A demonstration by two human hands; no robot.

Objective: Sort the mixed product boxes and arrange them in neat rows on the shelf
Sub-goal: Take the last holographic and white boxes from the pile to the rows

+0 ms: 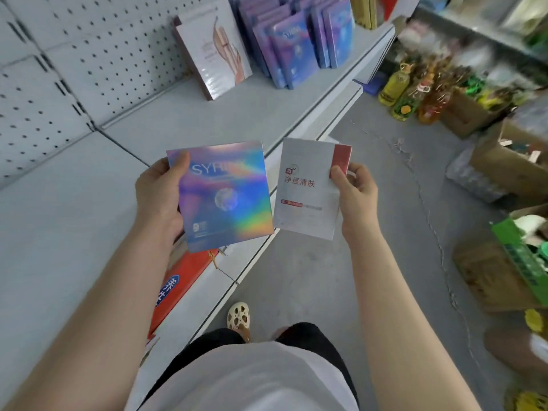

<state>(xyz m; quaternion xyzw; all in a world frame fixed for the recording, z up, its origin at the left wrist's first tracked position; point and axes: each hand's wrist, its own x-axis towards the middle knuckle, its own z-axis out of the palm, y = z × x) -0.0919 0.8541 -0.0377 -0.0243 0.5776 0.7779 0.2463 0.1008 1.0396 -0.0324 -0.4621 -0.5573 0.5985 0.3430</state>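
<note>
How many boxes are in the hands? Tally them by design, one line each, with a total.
Iridescent box, held in the left hand: 1
White and red box, held in the right hand: 1
Total: 2

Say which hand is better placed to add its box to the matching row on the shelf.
Left, probably. The left hand grips the shiny box over the shelf, and a row of similar purple boxes stands there. The right hand holds a white box out over the floor; no match shows.
</note>
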